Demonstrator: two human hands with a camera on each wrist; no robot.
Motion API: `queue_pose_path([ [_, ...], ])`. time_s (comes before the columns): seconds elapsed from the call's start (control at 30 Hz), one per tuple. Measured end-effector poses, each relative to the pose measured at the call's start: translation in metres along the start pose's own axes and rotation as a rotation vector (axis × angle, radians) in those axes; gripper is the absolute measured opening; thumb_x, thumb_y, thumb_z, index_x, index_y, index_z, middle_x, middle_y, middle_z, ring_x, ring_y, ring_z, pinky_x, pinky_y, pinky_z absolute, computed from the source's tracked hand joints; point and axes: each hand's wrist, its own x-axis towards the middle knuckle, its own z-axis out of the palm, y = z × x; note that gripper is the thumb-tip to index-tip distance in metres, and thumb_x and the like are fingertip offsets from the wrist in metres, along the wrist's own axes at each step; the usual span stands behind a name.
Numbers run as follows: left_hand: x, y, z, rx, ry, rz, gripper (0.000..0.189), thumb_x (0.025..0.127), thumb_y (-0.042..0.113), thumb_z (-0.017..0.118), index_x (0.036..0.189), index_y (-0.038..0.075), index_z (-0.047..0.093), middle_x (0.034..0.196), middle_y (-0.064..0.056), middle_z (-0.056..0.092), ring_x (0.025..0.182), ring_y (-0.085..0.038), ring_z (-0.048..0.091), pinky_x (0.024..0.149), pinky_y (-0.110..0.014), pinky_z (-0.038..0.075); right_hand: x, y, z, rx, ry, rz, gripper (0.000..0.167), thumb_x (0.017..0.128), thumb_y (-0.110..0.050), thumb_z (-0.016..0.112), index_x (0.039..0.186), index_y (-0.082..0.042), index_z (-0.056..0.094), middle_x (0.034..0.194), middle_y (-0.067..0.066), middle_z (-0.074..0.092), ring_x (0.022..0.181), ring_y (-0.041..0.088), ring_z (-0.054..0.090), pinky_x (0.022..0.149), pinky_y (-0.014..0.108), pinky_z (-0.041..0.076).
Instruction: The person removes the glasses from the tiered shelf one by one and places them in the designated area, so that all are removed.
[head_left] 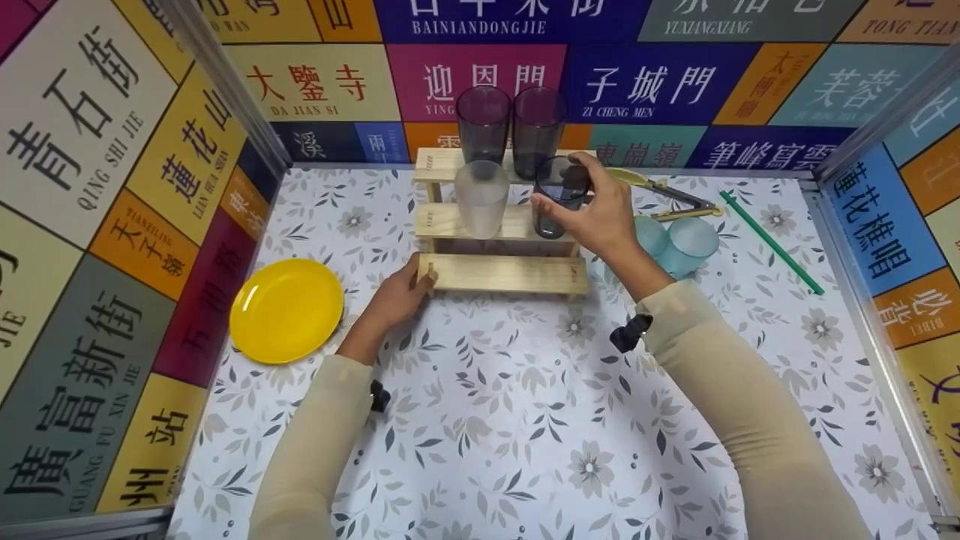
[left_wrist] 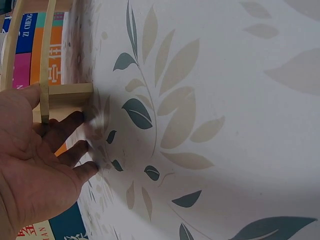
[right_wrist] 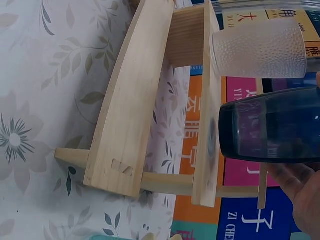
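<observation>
A three-step wooden rack [head_left: 506, 275] stands at the back of the table. My left hand [head_left: 399, 298] grips the left end of its lowest step, thumb on top and fingers below in the left wrist view. With my right hand [head_left: 613, 214] I hold a dark glass cup [right_wrist: 270, 125] at the right end of the middle step, its base close over the wood. Beside it on that step stands a clear, pebbled cup [head_left: 482, 201]. Two purple-tinted cups, a left one [head_left: 484, 124] and a right one [head_left: 538, 131], stand upright on the top step.
Right of the rack are two light-blue cups [head_left: 691, 246], partly behind my right hand. Behind them lie tongs [head_left: 675, 196] with yellowish tips, and a green straw [head_left: 772, 241] lies farther right. A yellow plate [head_left: 286, 311] sits at the left. Printed panels [head_left: 480, 67] wall in the table.
</observation>
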Motion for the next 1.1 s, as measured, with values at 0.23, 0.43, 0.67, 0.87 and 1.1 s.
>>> queue_pose_path([
  [0.23, 0.022, -0.029, 0.009, 0.012, 0.000, 0.007, 0.091, 0.112, 0.071, 0.043, 0.180, 0.016, 0.016, 0.174, -0.020, 0.046, 0.159, -0.041, 0.047, 0.130, -0.058, 0.038, -0.003, 0.006, -0.012, 0.034, 0.015, -0.002, 0.081, 0.085, -0.050, 0.097, 0.150, -0.013, 0.066, 0.122, 0.013, 0.080, 0.110, 0.028, 0.075, 0.098, 0.046, 0.057],
  [0.43, 0.033, -0.047, 0.013, 0.027, 0.002, 0.041, 0.101, 0.106, 0.082, 0.042, 0.179, 0.017, 0.018, 0.175, -0.020, 0.043, 0.159, -0.042, 0.047, 0.129, -0.058, 0.040, -0.004, 0.012, -0.025, 0.016, 0.022, 0.000, 0.079, 0.086, -0.047, 0.096, 0.149, -0.012, 0.066, 0.126, 0.010, 0.079, 0.113, 0.026, 0.075, 0.097, 0.035, 0.058],
  [0.67, 0.009, -0.013, 0.002, -0.015, -0.006, 0.014, 0.087, 0.115, 0.064, 0.045, 0.179, 0.011, 0.017, 0.178, -0.023, 0.036, 0.163, -0.046, 0.038, 0.133, -0.061, 0.032, -0.006, 0.018, -0.039, 0.019, 0.058, -0.018, 0.077, 0.084, -0.043, 0.098, 0.147, -0.010, 0.069, 0.123, 0.012, 0.082, 0.109, 0.031, 0.077, 0.090, 0.025, 0.052],
  [0.87, 0.001, -0.003, 0.002, 0.007, 0.007, 0.007, 0.081, 0.118, 0.057, 0.043, 0.179, 0.012, 0.016, 0.179, -0.021, 0.034, 0.165, -0.044, 0.037, 0.136, -0.058, 0.029, -0.006, 0.026, -0.054, -0.022, 0.079, -0.004, 0.075, 0.085, -0.046, 0.097, 0.145, -0.013, 0.070, 0.121, 0.014, 0.082, 0.108, 0.033, 0.078, 0.087, 0.019, 0.049],
  [1.1, 0.002, -0.003, 0.002, 0.015, 0.007, 0.002, 0.080, 0.118, 0.056, 0.044, 0.179, 0.014, 0.016, 0.178, -0.021, 0.036, 0.163, -0.045, 0.039, 0.134, -0.059, 0.031, -0.009, 0.032, -0.069, -0.040, 0.090, 0.031, 0.077, 0.087, -0.048, 0.095, 0.149, -0.013, 0.068, 0.120, 0.015, 0.081, 0.100, 0.029, 0.073, 0.082, 0.018, 0.045],
])
